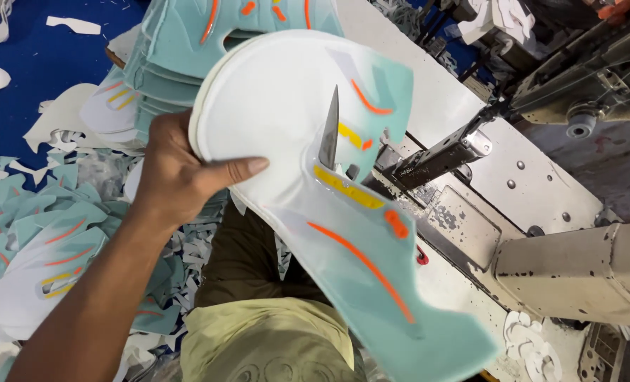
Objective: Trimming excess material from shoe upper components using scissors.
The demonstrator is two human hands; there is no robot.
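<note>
My left hand (180, 177) grips the rounded white edge of a flat shoe upper (279, 106), thumb pressed on its face. The upper is white and pale teal with orange stripes and yellow bars, and it hangs down to the lower right. A grey pointed scissor blade (329, 131) pokes up through the slit in the middle of the upper. My right hand is hidden behind the piece, and whatever holds the blade cannot be seen.
A stack of matching teal uppers (187, 42) lies on the bench behind the held one. More uppers and white offcuts (39, 240) cover the blue floor at left. A beige sewing machine (576, 272) with its metal plate (513, 177) stands at right.
</note>
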